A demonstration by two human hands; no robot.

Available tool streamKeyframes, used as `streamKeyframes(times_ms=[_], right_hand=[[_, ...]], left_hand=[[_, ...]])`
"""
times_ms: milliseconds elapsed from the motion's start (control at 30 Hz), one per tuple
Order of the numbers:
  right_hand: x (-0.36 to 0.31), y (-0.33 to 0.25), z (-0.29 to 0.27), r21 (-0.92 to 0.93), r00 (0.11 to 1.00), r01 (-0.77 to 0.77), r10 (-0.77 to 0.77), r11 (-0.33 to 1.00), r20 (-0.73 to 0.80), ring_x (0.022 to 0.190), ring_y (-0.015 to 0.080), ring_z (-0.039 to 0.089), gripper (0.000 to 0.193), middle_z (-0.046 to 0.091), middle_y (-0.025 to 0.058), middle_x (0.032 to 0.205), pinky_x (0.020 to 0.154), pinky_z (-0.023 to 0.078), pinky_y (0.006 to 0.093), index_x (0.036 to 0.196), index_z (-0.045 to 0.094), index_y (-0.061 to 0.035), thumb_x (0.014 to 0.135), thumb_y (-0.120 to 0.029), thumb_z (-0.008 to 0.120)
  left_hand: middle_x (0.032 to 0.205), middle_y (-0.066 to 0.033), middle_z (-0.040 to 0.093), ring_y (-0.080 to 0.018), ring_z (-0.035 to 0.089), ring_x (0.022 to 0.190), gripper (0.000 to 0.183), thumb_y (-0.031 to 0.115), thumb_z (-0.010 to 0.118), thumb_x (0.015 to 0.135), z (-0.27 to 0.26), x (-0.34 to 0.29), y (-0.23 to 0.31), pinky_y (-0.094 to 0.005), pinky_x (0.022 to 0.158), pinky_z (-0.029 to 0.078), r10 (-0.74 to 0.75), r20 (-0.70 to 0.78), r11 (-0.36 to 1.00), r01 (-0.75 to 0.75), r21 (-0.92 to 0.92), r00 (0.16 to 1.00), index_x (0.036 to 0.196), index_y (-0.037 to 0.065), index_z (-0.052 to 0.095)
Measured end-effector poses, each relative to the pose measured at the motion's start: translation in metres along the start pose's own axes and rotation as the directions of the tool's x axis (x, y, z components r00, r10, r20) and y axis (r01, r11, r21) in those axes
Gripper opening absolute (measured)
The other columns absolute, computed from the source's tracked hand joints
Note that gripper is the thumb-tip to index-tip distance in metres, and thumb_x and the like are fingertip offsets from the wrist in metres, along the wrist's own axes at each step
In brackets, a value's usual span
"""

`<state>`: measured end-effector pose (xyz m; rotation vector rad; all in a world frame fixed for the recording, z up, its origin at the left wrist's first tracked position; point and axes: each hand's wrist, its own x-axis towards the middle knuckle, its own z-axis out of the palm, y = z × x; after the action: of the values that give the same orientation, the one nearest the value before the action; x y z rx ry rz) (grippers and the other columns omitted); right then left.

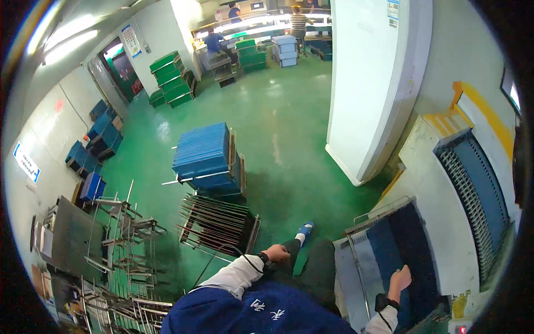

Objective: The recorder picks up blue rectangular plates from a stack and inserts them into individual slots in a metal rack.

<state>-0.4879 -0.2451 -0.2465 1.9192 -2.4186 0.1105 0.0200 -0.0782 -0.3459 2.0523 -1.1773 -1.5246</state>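
Right hand over the banded tray, left hand before our leg

We place everything from the white pillar (pixel 364 83). The tray (pixel 385 245), banded in grey, blue and near-black with metal rails, lies on our side of the pillar, mostly right of its foot. Our right hand (pixel 401 277) is over this tray, nearer us than the pillar, with its fingers bent inward; we cannot tell whether it touches the surface or pinches anything.

Our left hand (pixel 277 253) is left of the pillar and on our side of it, in front of our dark-trousered leg. Its fingers look curled, but we cannot tell whether they hold anything.

Near that hand, left of the pillar's foot, we see a rack of thin dark plates (pixel 217 224). Just beyond it, also left of the pillar, a blue ribbed stack (pixel 201 153) stands in a metal frame. Green crates (pixel 172 80) are piled farther left of the pillar, and a machine with a toothed edge (pixel 473 195) stands to its right. Beyond the pillar, on its left, sits a person in a striped top (pixel 298 22).
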Motion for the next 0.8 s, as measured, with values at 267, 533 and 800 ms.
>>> streamKeyframes(times_ms=[267,533,800], right_hand=[[-0.006,-0.003,0.014,0.011,0.994,-0.022,0.023,1.0,-0.107,0.091,0.0288,0.06,0.022,0.063,0.0114,0.093,0.078,0.044,0.0417,0.095,0.058,-0.0058,0.075,-0.012,0.065],[-0.002,-0.006,0.001,-0.004,0.997,-0.082,0.082,0.997,-0.011,0.098,0.0284,0.059,0.029,0.063,0.011,0.1,0.082,0.044,0.0438,0.105,0.059,-0.0069,0.077,-0.012,0.064],[-0.014,-0.017,-0.001,0.022,0.996,-0.059,0.061,0.998,-0.063,0.093,0.0306,0.059,0.023,0.063,0.0125,0.094,0.081,0.043,0.0447,0.092,0.058,-0.0055,0.073,-0.015,0.067]], left_hand=[[0.071,-0.0091,0.065,-0.0224,0.06,0.058,0.038,0.039,0.064,0.077,-0.009,0.0,-0.013,-0.0358,0.055,0.049,0.131,-0.054,0.988,-0.126,0.089,0.99,0.083,0.001,0.067],[0.075,-0.0063,0.065,-0.0141,0.059,0.061,0.032,0.032,0.064,0.081,-0.013,-0.014,-0.024,-0.0285,0.056,0.048,-0.116,-0.057,0.977,0.104,-0.188,0.992,0.086,0.001,0.067],[0.071,-0.0043,0.063,-0.0135,0.058,0.058,0.028,0.03,0.065,0.081,-0.013,-0.014,-0.028,-0.0272,0.053,0.047,-0.155,-0.051,0.964,0.139,-0.228,0.987,0.086,0.002,0.066]])
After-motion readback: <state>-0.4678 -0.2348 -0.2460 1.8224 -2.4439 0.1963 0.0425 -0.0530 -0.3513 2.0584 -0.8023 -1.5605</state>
